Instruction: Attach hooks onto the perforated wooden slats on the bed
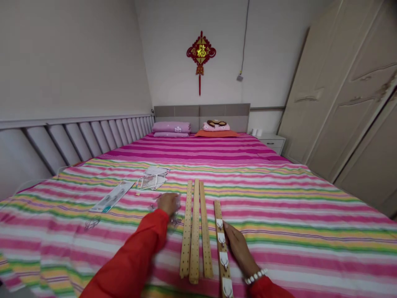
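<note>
My left hand (168, 203) reaches over the striped bedspread, left of three bare wooden strips. Its fingers are curled, and a clear plastic piece (178, 201) shows at the fingertips. The perforated strips, a left one (186, 231), a middle one (194, 231) and a right one (205, 231), lie lengthwise side by side. My right hand (238, 246) rests along the right edge of a fourth wooden strip (217, 208), fingers stretched out and touching it. Several white hooks (223, 260) sit in a row on that strip. Small clear and metal bits (176, 221) lie below my left hand.
Left on the bedspread (294, 236) lie a long flat hook package (113, 196), crumpled clear packaging (151, 181) and a small tangle of wire-like pieces (92, 222). A railing (77, 138) borders the bed's left side. Folded bedding (171, 127) lies by the headboard (223, 114).
</note>
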